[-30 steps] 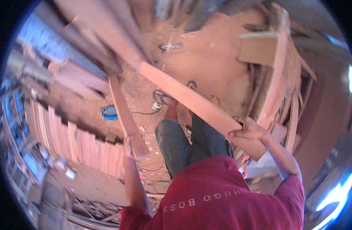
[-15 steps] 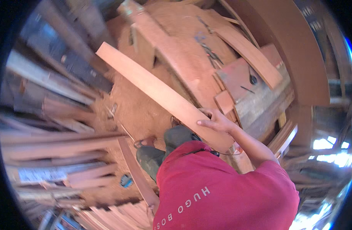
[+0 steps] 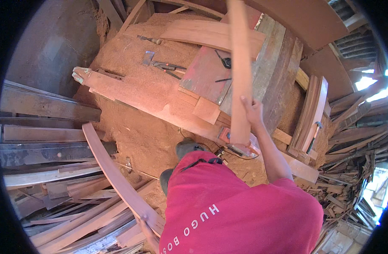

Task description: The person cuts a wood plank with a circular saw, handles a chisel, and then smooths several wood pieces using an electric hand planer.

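- As the person has turned to the right over the last half second, the right board [image 3: 241, 78] has swung from pointing across the floor [image 3: 132, 137] to standing over the bench [image 3: 272, 63]; that likely puts it where it could be laid down with little more turning
- Its far end is blurred and reaches the top edge of the view, crossing in front of the loose board [image 3: 198, 34] on the bench; whether the two touch, I cannot tell
- Near its lower end the right hand [image 3: 254, 113] is closed round the right board's edge, thumb on the upper face; the rest of that grip is hidden
- The left board [image 3: 113, 178], gently curved, slants over the floor at the person's left, beside the wood pile [image 3: 54, 148]; it has stayed on that side, well apart from the bench
- Close to its lower end the left hand [image 3: 144, 224], nearly hidden half a second ago, now shows, fingers curled at the edge; how tightly they close underneath cannot be seen
- With the turn, the hatchet [image 3: 148, 58] and pliers [image 3: 169, 67] have come clearly into view, lying in sawdust beyond the long beam [image 3: 160, 112], apart from both boards
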Demonstrator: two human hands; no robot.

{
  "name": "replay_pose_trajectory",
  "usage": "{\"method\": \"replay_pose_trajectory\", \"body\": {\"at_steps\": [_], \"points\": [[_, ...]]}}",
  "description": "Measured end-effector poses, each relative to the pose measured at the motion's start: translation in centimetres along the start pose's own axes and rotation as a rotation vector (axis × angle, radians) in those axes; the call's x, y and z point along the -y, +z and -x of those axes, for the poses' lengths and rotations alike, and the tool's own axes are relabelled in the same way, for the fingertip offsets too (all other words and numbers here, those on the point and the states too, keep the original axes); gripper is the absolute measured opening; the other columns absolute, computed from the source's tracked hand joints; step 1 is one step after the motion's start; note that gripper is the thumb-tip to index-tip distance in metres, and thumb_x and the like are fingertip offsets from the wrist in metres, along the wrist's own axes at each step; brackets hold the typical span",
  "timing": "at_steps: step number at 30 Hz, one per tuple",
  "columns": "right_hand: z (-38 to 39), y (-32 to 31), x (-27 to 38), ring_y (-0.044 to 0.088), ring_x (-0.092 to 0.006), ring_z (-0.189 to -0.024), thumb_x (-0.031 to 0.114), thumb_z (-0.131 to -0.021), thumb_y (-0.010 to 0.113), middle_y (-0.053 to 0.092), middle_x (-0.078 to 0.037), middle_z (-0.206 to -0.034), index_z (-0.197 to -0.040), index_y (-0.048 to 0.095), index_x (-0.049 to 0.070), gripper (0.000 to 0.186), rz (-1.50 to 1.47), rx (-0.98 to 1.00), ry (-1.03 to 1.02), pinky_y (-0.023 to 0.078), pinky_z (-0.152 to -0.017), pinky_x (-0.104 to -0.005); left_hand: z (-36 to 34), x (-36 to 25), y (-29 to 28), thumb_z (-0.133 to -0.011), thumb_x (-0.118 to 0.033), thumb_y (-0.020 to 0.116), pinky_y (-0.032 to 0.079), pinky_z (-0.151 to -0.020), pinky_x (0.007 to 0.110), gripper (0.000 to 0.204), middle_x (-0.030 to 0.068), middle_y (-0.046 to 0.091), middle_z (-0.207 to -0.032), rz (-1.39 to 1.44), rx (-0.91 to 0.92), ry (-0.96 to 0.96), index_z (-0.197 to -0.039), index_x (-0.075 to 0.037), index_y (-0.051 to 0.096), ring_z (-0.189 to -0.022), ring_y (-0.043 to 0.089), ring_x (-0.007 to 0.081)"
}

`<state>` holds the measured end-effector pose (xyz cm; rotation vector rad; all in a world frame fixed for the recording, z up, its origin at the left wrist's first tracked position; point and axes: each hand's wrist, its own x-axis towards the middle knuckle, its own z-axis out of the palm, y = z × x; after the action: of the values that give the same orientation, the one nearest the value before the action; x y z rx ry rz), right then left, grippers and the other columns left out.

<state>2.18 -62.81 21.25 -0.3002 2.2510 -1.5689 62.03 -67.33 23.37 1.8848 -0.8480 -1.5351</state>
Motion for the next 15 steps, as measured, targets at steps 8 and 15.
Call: {"method": "replay_pose_trajectory", "body": {"at_steps": [8, 15], "points": [[-9.8, -10.3, -10.0, 0.067, -0.0227, -0.081, 0.042, -0.09, 0.073, 0.068, -0.013, -0.099, -0.113, 0.063, -0.005, 0.053, -0.101, -0.37, 0.101, 0.058, -0.071, -0.0378, -10.1, -8.4, 6.1, -0.086, -0.014, 0.058, 0.046, -0.1, 0.035, 0.061, 0.0124, 0.057, -0.129, -0.041, 0.239, 0.277, -0.144, 0.001, 0.043, -0.116, 0.057, 0.0225], [-13.5, -8.7, -17.3, 0.065, -0.0226, -0.086, 0.044, -0.093, 0.068, 0.068, -0.015, -0.108, -0.122, 0.063, -0.005, 0.057, -0.188, -0.404, 0.23, 0.057, -0.073, -0.0393, -18.2, -9.7, 14.7, -0.085, -0.025, 0.06, 0.057, -0.088, 0.039, 0.06, 0.0151, 0.064, -0.116, 0.222, 0.289, 0.189, -0.136, 0.002, 0.047, -0.1, 0.067, 0.0272]]}}
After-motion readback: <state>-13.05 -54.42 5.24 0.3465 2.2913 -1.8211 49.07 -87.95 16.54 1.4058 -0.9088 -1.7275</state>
